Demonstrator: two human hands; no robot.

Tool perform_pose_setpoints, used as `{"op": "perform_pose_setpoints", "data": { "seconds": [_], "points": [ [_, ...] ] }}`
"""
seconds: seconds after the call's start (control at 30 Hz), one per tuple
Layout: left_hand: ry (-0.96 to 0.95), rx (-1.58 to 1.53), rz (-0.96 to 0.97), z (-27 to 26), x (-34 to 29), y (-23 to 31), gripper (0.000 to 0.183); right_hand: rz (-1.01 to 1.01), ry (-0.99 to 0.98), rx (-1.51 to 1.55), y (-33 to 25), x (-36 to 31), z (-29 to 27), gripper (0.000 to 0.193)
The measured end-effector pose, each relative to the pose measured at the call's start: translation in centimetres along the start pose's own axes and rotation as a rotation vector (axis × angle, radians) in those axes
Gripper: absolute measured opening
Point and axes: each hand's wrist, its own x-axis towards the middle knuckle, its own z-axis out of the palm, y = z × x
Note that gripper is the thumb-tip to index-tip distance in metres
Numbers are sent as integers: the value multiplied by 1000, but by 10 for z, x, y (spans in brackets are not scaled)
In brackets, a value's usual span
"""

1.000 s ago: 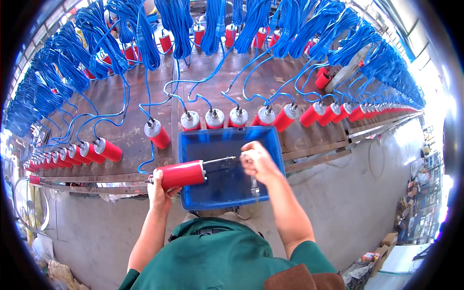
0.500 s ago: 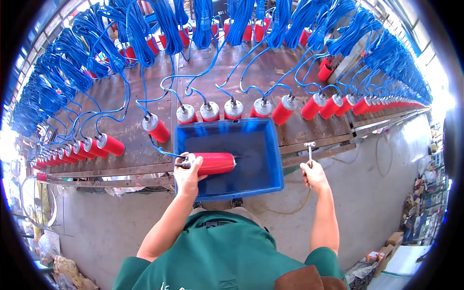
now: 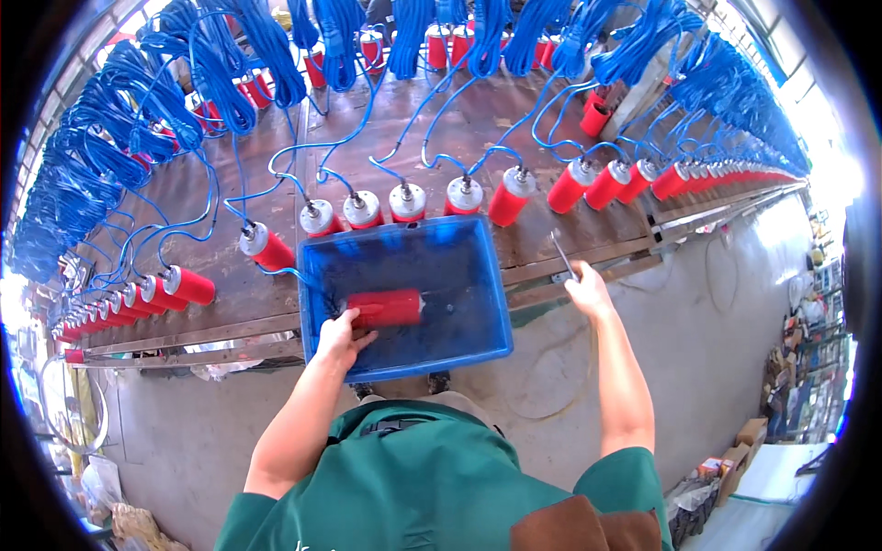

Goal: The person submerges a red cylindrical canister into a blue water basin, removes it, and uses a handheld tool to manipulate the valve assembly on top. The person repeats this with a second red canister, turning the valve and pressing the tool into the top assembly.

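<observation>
My left hand reaches over the left side of a blue plastic tub. Its fingers are closed at the left end of a red cylinder, which lies on its side, low in the tub. Dark liquid seems to surround the cylinder; its capped end by my hand is hard to make out. A blue cable runs from that end over the tub's left rim. Off the tub's right side, my right hand grips a small metal hammer, its head pointing away from me and hard to see at this angle.
Several similar red cylinders with metal caps line the brown table, each wired to blue cable. Coiled blue cable bundles stand along the far side. A hose lies on the concrete floor, and cardboard boxes sit at lower right.
My left hand has lowered the red cylinder deeper into the tub. The hammer in my right hand has turned and tilted left. The whole view has shifted slightly.
</observation>
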Motion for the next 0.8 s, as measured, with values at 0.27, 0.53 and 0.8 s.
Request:
{"op": "perform_pose_setpoints", "data": {
  "seconds": [0.27,0.53,0.8],
  "points": [
    [50,86,45,0,-59,15,59,-51,132,-8,-44,44,77,57],
    [-214,874,367,-12,-71,-1,58,-21,33,-287,-39,46,121,57],
    [-365,1203,650,-7,-99,8,51,-112,274,-157,-51,0,114,49]
  ]
}}
